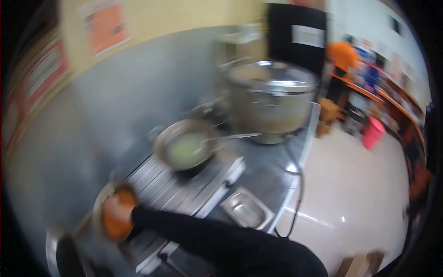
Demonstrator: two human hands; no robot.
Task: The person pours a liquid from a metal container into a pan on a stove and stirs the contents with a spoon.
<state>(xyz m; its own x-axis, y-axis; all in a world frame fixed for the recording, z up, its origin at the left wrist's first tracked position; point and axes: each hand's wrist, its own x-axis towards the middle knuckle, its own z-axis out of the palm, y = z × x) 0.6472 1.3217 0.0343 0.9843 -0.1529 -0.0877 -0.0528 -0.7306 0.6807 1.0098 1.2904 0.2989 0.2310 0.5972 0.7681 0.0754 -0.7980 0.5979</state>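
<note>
Shiny metal pan [186, 148], brushed steel pot [270, 99], dull steel bench [265, 171], glossy tiled floor [355, 184], matt black cloth sleeve [221, 237].

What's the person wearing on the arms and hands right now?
One arm shows, in a long black sleeve. Its hand wears an orange glove, though the blur hides any detail. Which arm it is cannot be told, and the other is out of view.

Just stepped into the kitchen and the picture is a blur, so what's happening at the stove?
A person in a black sleeve reaches one orange-gloved hand into a metal bowl at the near end of the steel counter. Which hand it is, and what it grips, is too blurred to tell. A pan of pale liquid sits further along, before a large pot. Another person in orange stands at the back.
</note>
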